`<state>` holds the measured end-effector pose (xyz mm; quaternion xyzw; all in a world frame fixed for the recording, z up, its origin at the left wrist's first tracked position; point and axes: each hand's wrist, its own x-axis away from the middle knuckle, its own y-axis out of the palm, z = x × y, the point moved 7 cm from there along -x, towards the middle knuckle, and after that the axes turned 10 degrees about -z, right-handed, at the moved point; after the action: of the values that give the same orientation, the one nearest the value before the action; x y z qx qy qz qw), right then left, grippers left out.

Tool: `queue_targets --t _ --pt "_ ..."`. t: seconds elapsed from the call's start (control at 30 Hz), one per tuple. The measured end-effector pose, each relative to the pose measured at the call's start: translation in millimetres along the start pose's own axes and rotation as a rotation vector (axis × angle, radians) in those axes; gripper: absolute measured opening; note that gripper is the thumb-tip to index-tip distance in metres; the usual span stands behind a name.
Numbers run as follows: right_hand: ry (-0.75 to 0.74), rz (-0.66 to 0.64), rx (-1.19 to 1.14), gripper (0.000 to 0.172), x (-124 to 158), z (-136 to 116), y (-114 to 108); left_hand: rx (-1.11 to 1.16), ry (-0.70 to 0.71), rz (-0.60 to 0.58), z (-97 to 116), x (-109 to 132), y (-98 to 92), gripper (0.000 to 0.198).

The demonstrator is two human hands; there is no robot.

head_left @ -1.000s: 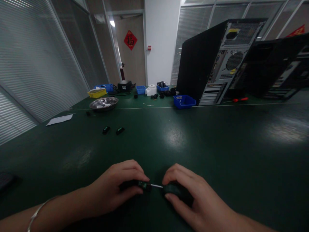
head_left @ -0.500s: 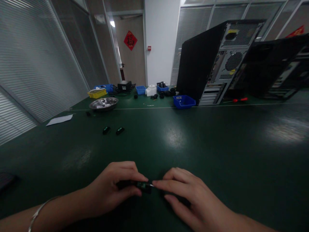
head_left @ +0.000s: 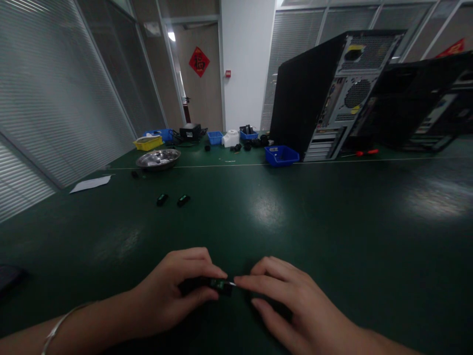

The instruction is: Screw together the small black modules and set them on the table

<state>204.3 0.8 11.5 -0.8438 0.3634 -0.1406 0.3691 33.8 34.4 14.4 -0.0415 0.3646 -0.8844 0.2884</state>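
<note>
My left hand (head_left: 173,291) is closed round a small black part with a green label (head_left: 218,285), held just above the dark green table (head_left: 295,222) near its front edge. My right hand (head_left: 291,305) meets it from the right, thumb and forefinger pinched at the part's right end, where a thin metal tip shows. What lies under my right palm is hidden. A thin silver bracelet sits on my left wrist. Two similar small black parts (head_left: 173,199) lie on the table farther back on the left.
A metal bowl (head_left: 158,158), a sheet of paper (head_left: 90,183), yellow and blue bins (head_left: 281,155) and small black items sit at the back. Two computer towers (head_left: 332,93) stand at the back right, a red-handled screwdriver (head_left: 364,153) beside them. Glass partitions line the left.
My right hand has moved left along the thin metal shaft, so its fingers now touch the end of the black part. In the last half second almost nothing has moved.
</note>
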Motion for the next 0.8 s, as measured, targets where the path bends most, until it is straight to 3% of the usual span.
queue_targets --t 0.27,0.8 --pt "0.008 -0.022 0.055 0.04 -1 1 2 -0.106 0.056 -0.043 7 -1 3.4 0.029" --pt "0.013 0.037 0.128 0.04 3 -10 0 -0.199 0.051 -0.072 16 -5 6.0 0.02"
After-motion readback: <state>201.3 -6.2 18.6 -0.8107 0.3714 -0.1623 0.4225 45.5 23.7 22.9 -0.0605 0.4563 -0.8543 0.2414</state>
